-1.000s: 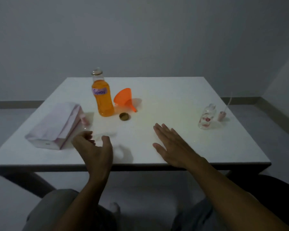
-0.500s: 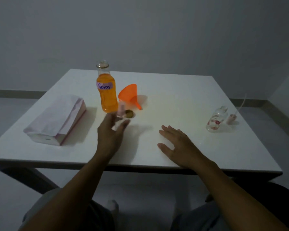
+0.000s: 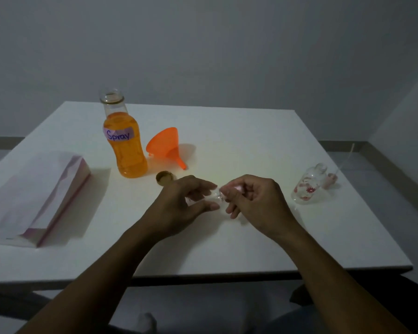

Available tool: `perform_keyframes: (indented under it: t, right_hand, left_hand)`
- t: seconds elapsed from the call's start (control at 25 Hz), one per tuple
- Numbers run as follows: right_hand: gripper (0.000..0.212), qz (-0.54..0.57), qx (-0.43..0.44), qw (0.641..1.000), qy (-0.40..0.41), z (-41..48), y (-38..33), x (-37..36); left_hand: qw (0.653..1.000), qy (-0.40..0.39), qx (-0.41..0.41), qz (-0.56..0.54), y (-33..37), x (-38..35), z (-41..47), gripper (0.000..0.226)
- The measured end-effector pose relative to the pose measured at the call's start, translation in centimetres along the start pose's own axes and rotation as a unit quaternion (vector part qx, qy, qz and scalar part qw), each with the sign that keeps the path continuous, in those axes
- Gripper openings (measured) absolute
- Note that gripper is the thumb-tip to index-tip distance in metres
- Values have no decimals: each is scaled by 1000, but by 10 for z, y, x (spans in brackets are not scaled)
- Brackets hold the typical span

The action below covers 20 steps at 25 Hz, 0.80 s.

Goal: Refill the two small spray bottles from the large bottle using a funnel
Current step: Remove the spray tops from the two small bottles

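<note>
A large open bottle (image 3: 126,145) of orange liquid, labelled "Spray", stands at the back left of the white table (image 3: 251,237). Its gold cap (image 3: 164,176) lies in front of it. An orange funnel (image 3: 166,147) lies on its side just right of the bottle. My left hand (image 3: 186,203) and my right hand (image 3: 253,198) meet above the table's middle, both gripping a small clear spray bottle (image 3: 218,195); my right fingers cover its pink top. A second small spray bottle (image 3: 308,185) with red flowers stands open at the right, its pink pump head (image 3: 331,180) beside it.
A pink-and-white paper bag (image 3: 39,196) lies flat on the table's left side. The table's near edge runs just above my forearms. Grey wall behind, floor and skirting to the right.
My left hand carried the small spray bottle from beside the large bottle to the table's middle. My right hand lifted off the table and closed on the bottle's top.
</note>
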State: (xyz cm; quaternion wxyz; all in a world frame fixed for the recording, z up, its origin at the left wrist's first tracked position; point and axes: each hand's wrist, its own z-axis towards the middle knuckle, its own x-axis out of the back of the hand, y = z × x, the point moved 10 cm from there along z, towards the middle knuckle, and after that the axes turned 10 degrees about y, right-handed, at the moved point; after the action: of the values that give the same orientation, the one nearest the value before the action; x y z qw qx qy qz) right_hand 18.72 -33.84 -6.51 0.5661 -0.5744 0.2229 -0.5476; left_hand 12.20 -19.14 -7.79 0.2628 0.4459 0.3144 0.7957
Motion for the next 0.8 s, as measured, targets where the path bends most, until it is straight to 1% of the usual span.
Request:
perform_keyframes:
  t: [0.08, 0.2, 0.36, 0.48, 0.6, 0.72, 0.8]
  right_hand:
    - [19, 0, -4, 1000, -12, 3, 3, -3]
    - [19, -14, 8, 1000, -6, 1, 1, -5]
    - [18, -20, 19, 999, -16, -4, -1, -3]
    - [16, -23, 36, 998, -37, -11, -4, -5]
    - [14, -21, 59, 997, -41, -15, -9, -5]
    - [13, -31, 85, 995, -46, -17, -11, -7]
    - [18, -33, 90, 993, -63, -19, -12, -11]
  left_hand:
    - [1000, -13, 13, -3, -4, -2, 3, 40]
    - [999, -43, 18, -17, -2, -5, 2, 38]
    - [994, -96, 21, -52, 2, -12, -3, 28]
    - [987, -132, 35, -80, 3, -15, -11, 30]
    - [984, -147, 48, -91, 4, -16, -16, 34]
    - [977, -164, 75, -113, -1, -15, -19, 27]
    - [971, -173, 95, -137, -3, -13, -21, 25]
